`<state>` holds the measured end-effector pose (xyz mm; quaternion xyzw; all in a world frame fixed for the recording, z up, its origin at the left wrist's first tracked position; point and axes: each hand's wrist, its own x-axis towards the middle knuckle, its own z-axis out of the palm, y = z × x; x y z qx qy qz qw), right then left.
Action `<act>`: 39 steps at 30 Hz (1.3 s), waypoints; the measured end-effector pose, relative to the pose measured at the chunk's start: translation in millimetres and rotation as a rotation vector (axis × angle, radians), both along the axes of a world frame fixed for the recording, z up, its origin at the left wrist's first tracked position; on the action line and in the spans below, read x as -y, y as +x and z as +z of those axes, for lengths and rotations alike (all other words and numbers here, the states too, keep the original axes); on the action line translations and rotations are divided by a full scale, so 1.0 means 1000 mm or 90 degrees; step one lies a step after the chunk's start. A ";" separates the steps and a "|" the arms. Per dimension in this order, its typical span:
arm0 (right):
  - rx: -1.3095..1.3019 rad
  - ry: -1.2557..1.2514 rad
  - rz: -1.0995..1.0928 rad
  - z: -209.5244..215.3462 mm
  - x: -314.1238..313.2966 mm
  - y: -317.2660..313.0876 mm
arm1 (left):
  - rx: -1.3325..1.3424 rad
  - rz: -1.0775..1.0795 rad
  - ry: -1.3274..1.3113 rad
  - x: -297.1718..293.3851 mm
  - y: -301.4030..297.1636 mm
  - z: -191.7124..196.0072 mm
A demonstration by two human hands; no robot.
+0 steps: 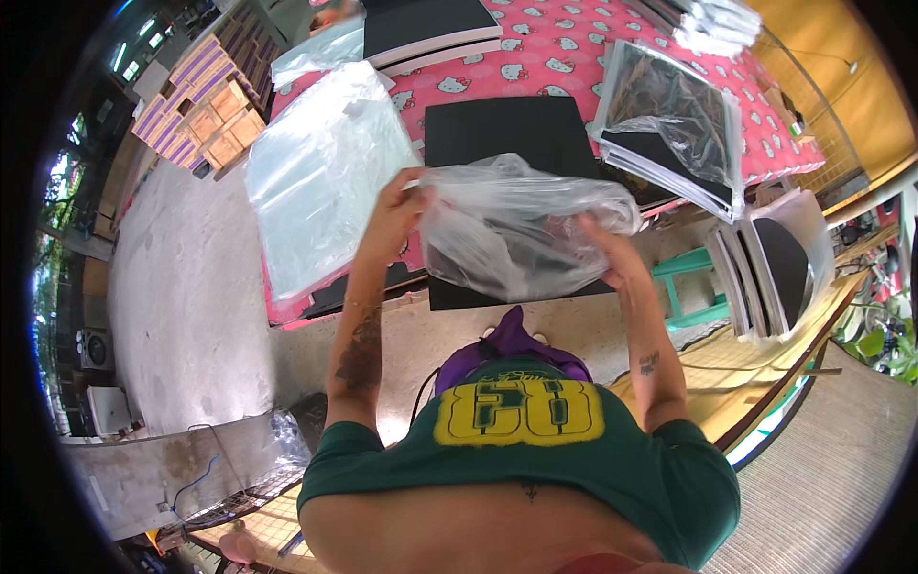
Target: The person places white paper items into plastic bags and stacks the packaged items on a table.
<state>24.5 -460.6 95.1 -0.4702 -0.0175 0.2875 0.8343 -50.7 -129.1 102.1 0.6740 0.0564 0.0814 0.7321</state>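
Note:
Between my hands a clear plastic bag (516, 230) is stretched out and crumpled over a flat black panel (507, 129). The fingers of my left hand (404, 203) are closed on the bag's left edge. At the bag's right end, my right hand (609, 256) grips the film, its fingers partly covered by the plastic. The panel lies on a pink patterned tablecloth (535, 48) and juts past the near table edge. Just left of my left hand rests a stack of clear plastic bags (325, 182).
Plastic-wrapped black panels (669, 124) are stacked at the table's right. More black panels (430, 29) lie at the back. Below right, several wrapped panels (765, 268) stand upright near a green stool (690, 287). Stacked boxes (206, 105) stand on the floor at far left.

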 end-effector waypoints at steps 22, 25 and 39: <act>0.846 -0.984 -0.274 0.108 0.057 0.064 | 0.304 0.179 1.024 0.015 0.034 0.091; 0.866 -0.847 -0.489 0.120 0.043 0.042 | 0.189 0.313 0.879 0.047 0.017 0.123; 0.841 -0.665 -0.530 0.034 0.048 0.046 | 0.262 0.283 0.788 0.048 -0.019 0.079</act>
